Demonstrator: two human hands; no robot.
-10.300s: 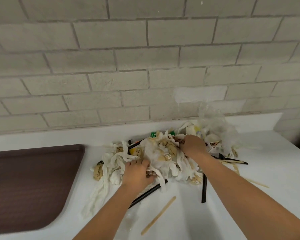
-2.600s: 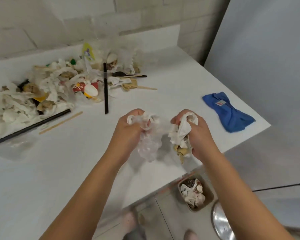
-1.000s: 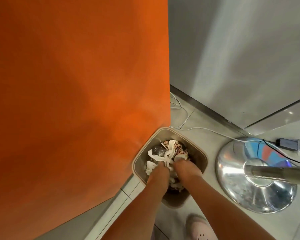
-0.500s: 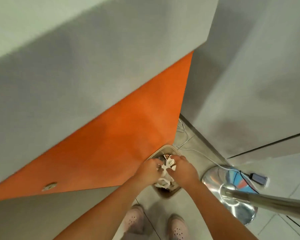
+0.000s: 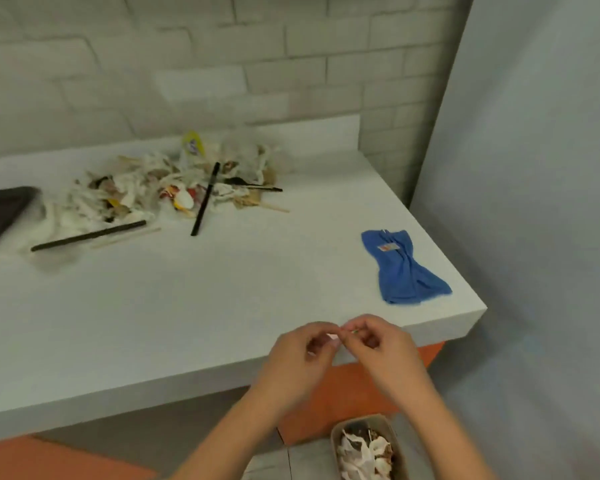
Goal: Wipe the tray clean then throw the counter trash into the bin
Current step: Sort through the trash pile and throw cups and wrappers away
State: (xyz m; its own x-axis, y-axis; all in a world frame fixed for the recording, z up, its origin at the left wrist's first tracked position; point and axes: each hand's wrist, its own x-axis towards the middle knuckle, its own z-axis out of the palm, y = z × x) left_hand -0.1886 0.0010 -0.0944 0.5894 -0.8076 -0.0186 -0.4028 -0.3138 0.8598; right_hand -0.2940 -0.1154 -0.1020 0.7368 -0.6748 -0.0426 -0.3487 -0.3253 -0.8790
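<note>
A white worktop [image 5: 222, 289] runs along a pale brick wall [image 5: 222, 64]. Near the wall lies a heap of trash [image 5: 142, 192]: torn white paper, wrappers, black straws [image 5: 204, 202] and wooden sticks. A dark tray [image 5: 0, 209] shows at the left edge, just beside the heap. A crumpled blue cloth [image 5: 402, 268] lies near the right corner. Over the front edge, the left hand [image 5: 302, 355] and right hand [image 5: 381, 344] meet fingertip to fingertip, fingers [image 5: 321, 331] curled. Whether they hold anything is too blurred to tell. On the floor below, a bin [image 5: 334, 445] holds paper scraps.

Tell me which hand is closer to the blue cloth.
Right. The right hand is in front of the blue cloth at the counter edge; the left hand is beside it, farther left.
</note>
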